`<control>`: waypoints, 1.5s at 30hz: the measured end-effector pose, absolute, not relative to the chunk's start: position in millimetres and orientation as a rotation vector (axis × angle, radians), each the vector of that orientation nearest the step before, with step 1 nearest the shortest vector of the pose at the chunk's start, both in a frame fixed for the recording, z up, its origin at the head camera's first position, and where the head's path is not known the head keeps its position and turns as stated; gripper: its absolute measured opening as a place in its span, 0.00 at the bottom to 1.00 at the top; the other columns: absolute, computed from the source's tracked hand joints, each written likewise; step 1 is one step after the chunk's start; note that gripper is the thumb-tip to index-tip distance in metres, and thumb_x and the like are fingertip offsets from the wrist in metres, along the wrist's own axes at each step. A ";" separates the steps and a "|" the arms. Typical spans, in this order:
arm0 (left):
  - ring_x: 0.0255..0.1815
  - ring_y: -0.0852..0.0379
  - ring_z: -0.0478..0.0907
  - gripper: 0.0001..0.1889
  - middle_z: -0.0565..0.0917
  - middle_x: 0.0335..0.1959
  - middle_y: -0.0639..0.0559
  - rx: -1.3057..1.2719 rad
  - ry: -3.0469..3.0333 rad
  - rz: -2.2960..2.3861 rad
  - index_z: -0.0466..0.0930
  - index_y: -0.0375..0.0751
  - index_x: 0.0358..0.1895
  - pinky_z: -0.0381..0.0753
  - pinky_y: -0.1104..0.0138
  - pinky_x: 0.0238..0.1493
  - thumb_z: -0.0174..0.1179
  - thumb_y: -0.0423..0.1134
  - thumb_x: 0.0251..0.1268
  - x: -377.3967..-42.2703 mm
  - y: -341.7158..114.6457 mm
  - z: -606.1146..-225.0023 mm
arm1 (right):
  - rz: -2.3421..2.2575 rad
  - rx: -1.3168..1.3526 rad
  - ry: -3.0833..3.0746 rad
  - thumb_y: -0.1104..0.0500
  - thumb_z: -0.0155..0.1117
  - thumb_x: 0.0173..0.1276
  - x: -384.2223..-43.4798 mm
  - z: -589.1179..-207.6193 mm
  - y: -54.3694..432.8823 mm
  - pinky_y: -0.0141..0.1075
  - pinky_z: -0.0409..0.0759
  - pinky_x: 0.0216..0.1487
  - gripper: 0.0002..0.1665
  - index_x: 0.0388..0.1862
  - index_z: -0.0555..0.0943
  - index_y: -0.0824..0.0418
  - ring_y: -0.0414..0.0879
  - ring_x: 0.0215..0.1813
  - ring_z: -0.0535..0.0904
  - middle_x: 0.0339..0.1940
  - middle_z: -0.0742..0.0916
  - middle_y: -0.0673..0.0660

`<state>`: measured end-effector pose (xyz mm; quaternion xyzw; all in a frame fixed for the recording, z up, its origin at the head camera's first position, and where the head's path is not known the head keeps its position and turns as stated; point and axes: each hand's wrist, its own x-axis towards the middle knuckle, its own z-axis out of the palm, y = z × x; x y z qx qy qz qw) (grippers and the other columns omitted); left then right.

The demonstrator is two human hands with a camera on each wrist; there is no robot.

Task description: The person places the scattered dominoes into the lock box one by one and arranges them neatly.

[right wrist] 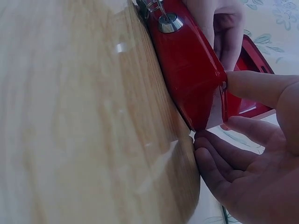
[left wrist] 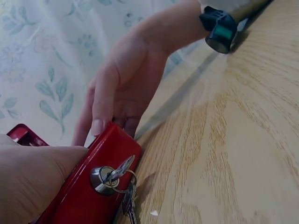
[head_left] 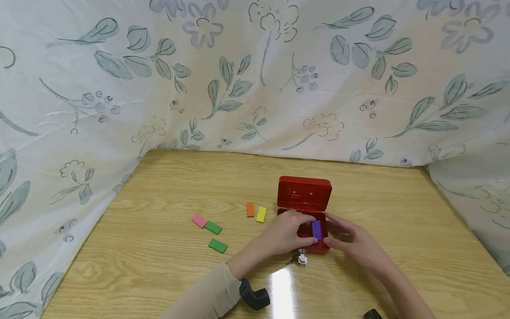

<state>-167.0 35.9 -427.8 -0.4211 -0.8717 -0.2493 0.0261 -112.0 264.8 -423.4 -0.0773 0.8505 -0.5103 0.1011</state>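
Note:
A red metal cash box (head_left: 318, 251) stands on the table with its lid (head_left: 304, 194) raised at the back. My left hand (head_left: 284, 232) reaches over the box from the left, thumb and index finger pinching a purple block (head_left: 316, 230) by its two ends, inside the box near its right wall. My right hand (head_left: 356, 246) rests against the box's right side, its thumb at the rim near the front corner and its other fingers fairly straight along the wall. At the front, a key sits in the lock (left wrist: 103, 179), and more keys (left wrist: 129, 203) hang from its ring.
Left of the box lie an orange block (head_left: 250, 209) and a yellow block (head_left: 261, 215). Farther left are a pink block (head_left: 199, 220) touching a green block (head_left: 213, 227), and another green block (head_left: 218, 246). Floral cloth (head_left: 239, 88) hangs behind the wooden table (head_left: 159, 274).

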 end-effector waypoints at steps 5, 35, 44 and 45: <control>0.46 0.67 0.79 0.24 0.86 0.47 0.59 -1.290 -2.710 -0.766 0.83 0.47 0.57 0.75 0.78 0.47 0.70 0.53 0.62 -168.5 39.4 -427.0 | -1.496 -0.221 2.517 0.51 0.69 0.69 -113.1 -423.9 264.6 0.57 0.74 0.61 0.41 0.78 0.64 0.52 0.62 0.66 0.74 0.69 0.76 0.64; 0.37 0.71 0.75 0.22 0.86 0.46 0.63 -1.176 -2.830 -0.711 0.85 0.50 0.55 0.73 0.79 0.35 0.74 0.51 0.58 -173.0 54.0 -427.8 | -1.497 -0.224 2.513 0.51 0.69 0.69 -114.0 -426.1 264.7 0.56 0.74 0.62 0.42 0.78 0.64 0.53 0.62 0.66 0.74 0.69 0.76 0.64; 0.47 0.69 0.80 0.21 0.87 0.47 0.64 -1.162 -2.817 -0.730 0.86 0.51 0.54 0.76 0.77 0.44 0.74 0.51 0.58 -173.0 55.1 -429.1 | -1.494 -0.212 2.513 0.51 0.68 0.69 -113.1 -425.2 264.2 0.58 0.73 0.62 0.42 0.79 0.64 0.52 0.62 0.67 0.73 0.70 0.76 0.64; 0.47 0.69 0.80 0.21 0.87 0.47 0.64 -1.161 -2.815 -0.727 0.86 0.51 0.54 0.76 0.77 0.45 0.74 0.51 0.58 -173.1 54.9 -429.2 | -1.493 -0.210 2.514 0.51 0.68 0.69 -113.2 -425.2 263.9 0.58 0.73 0.62 0.42 0.79 0.64 0.52 0.62 0.67 0.73 0.70 0.76 0.64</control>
